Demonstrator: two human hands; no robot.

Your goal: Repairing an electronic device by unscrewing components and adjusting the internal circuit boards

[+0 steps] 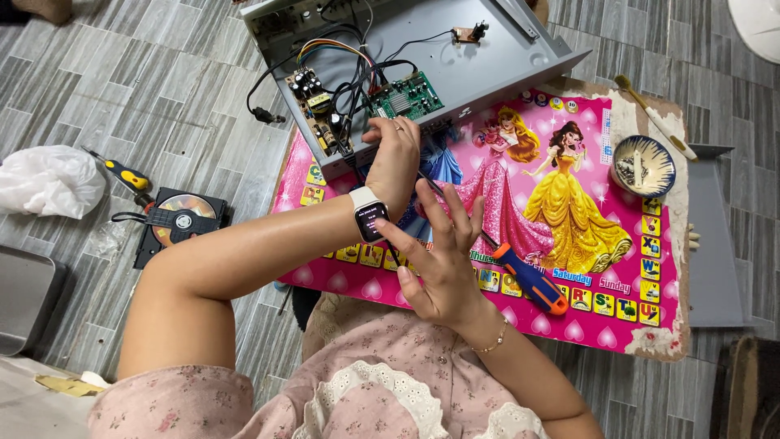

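My left hand (396,158) wears a white smartwatch (370,213) and rests at the near edge of an open grey metal case (496,61), fingers curled over the rim by the black wires. Inside the case sit a green circuit board (406,96) and a yellow-brown power board (317,110). My right hand (439,260) hovers just below the left wrist with fingers spread, its index fingertip touching the watch. A screwdriver with a blue and orange handle (532,280) lies on the pink cartoon mat (569,162), its shaft running under my right hand.
On the tiled floor to the left lie a yellow-handled screwdriver (123,173), a black disc drive with a disc (179,218) and a white plastic bag (49,180). A small patterned bowl (643,165), a spoon (654,114) and a grey metal cover (715,244) are at the right.
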